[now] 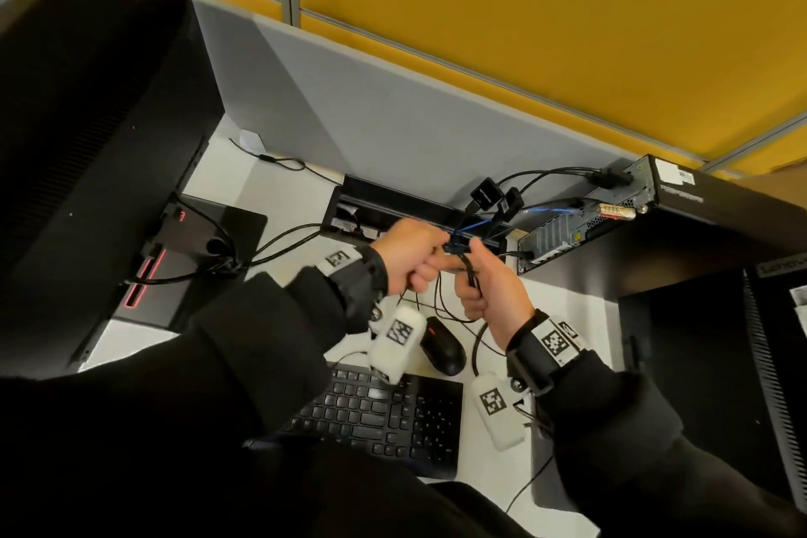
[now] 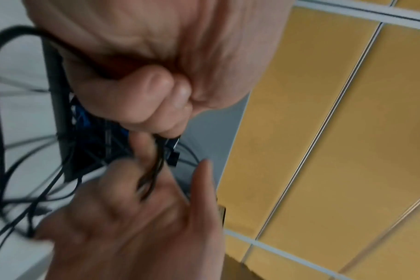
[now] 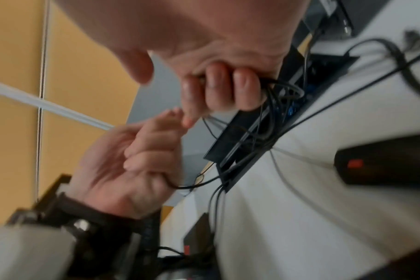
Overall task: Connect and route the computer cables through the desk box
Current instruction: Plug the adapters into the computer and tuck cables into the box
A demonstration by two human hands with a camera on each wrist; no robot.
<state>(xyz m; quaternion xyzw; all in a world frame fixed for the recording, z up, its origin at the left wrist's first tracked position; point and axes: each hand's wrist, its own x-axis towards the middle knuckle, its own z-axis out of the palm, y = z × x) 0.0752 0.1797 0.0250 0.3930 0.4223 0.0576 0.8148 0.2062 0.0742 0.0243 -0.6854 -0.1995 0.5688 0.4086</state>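
Observation:
Both hands meet just in front of the black desk box, which is set into the white desk. My left hand is a fist that grips a black cable and pinches a thin one at its fingertips. Close to its right, my right hand has its fingers curled round a bunch of thin black cables that hang down toward the desk. A blue cable runs from the small computer into the box behind the hands. In the right wrist view the right hand holds the cables over the box.
A large monitor stands at the left with cables at its base. A black mouse and keyboard lie below the hands. Two black adapters hang from the computer's cables. A grey partition backs the desk.

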